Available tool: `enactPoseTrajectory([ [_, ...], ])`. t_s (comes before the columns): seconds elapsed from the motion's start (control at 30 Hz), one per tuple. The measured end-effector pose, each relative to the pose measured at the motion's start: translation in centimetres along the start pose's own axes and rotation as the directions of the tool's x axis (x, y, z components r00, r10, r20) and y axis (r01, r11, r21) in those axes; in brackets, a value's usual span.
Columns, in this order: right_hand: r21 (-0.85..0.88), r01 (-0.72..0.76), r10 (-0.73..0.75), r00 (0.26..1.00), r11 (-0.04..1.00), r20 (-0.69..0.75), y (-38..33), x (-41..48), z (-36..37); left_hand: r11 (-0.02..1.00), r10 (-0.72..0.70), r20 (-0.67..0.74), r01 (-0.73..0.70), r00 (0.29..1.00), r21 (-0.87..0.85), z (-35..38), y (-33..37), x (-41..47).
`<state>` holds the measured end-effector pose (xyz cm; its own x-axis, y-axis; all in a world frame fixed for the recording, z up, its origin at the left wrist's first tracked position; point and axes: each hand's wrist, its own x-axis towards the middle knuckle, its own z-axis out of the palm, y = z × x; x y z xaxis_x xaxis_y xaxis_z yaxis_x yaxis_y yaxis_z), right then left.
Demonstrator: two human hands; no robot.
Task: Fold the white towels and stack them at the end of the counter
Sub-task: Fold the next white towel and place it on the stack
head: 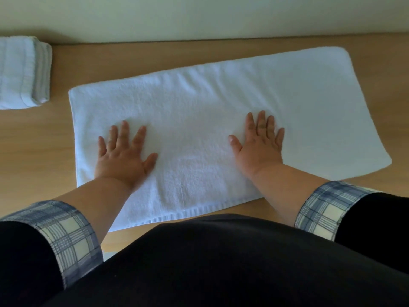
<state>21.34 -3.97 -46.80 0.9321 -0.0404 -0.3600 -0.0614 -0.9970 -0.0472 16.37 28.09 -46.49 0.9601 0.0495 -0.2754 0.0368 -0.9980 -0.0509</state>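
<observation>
A white towel (210,111) lies spread flat on the wooden counter (33,147), its long side running left to right. My left hand (124,156) rests palm down on the towel's left part, fingers spread. My right hand (259,145) lies palm down near the towel's middle, fingers apart. Neither hand grips anything. A stack of folded white towels (22,72) sits at the far left of the counter, cut off by the frame edge. The towel's near hem is partly hidden by my dark top.
A pale wall (199,16) runs along the back edge of the counter. Bare wood shows between the stack and the spread towel, and to the right of the towel. My body presses against the counter's front edge.
</observation>
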Motion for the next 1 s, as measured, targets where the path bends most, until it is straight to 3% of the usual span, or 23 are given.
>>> enactPoseTrajectory([
  [0.2,0.041,0.066,-0.068,0.996,0.997,0.056,1.6,-0.5,-0.4,0.917,0.396,0.058,-0.397,0.917,0.022,-0.7,7.0,-0.7],
  [0.43,0.077,0.210,-0.211,0.977,0.975,0.008,7.5,0.0,-0.5,0.921,0.390,0.038,-0.390,0.920,-0.007,-1.5,18.3,1.3],
  [0.77,0.079,0.041,-0.035,0.997,0.996,-0.070,22.7,-0.3,0.2,0.916,0.400,0.082,-0.400,0.913,-0.020,-2.8,33.8,2.9],
  [0.87,0.126,-0.023,0.032,0.997,0.992,-0.072,26.2,-0.8,0.2,0.876,0.481,0.060,-0.482,0.875,-0.004,-2.5,38.4,3.3],
  [1.0,0.218,-0.004,0.025,0.995,0.976,-0.094,27.5,-0.9,-0.4,0.789,0.604,0.093,-0.611,0.791,0.067,-2.1,42.8,2.5],
])
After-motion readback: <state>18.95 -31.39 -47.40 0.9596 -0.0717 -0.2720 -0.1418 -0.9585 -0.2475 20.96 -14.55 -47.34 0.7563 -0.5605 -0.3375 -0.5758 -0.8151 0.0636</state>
